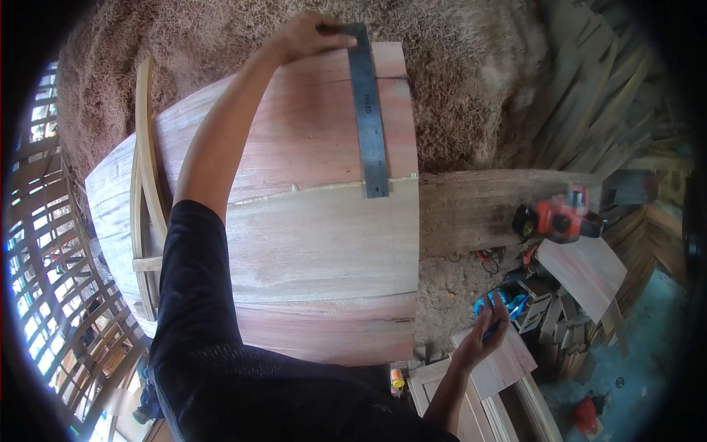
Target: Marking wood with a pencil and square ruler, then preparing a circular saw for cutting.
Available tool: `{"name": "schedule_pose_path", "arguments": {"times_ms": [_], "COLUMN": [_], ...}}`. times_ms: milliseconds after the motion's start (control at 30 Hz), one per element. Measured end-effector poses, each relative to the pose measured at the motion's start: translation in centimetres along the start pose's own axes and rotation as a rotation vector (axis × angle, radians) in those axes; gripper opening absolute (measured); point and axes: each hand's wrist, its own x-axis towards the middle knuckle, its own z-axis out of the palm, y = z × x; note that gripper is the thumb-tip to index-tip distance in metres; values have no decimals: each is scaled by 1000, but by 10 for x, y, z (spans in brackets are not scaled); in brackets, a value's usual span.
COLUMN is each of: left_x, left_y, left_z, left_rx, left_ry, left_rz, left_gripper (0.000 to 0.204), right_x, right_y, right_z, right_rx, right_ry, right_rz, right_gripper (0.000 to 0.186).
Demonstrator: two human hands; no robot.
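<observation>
A wide panel of pale and pinkish boards (309, 243) spreads below me, with a seam of light squeezed-out material across it. My left hand (305, 40) grips the upper end of a steel square (366, 110), whose blade lies across the top board near the panel's right edge and reaches just past the seam. My right hand (482, 331) is off the panel at the lower right, its fingers closed around a small dark blue thing, perhaps a pencil or marker; it is too small to name surely.
Wooden strips (145, 103) lie across the panel's left. A red power tool (563, 217) rests on a plank (464, 214) at right, near loose boards (582, 272) and offcuts. Shavings (471, 88) are heaped behind; a slatted wall (37, 184) stands at left.
</observation>
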Motion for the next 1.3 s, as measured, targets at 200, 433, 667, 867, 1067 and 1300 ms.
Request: {"name": "schedule_pose_path", "arguments": {"times_ms": [200,433,667,867,1067,1300], "left_x": [-1,6,4,-1,1,-1], "left_y": [2,-8,5,16,13,14], "left_z": [1,6,1,-8,-7,-6], "left_rx": [60,87,121,112,162,134], "left_ry": [18,40,74,19,7,26], "left_rz": [-33,-12,-7,-116,-101,-75], "left_gripper": [79,85,89,79,80,77], "right_x": [7,35,54,53,56,74], "right_y": [-2,-26,-61,-78,-75,-95], "right_z": [15,61,105,123,123,146], "right_rx": [49,184,360,382,375,435], "right_ry": [-2,51,3,-32,-21,-26], "right_rz": [-4,-157,-432,-406,-342,-307], "right_gripper": [42,62,68,76,72,68]}}
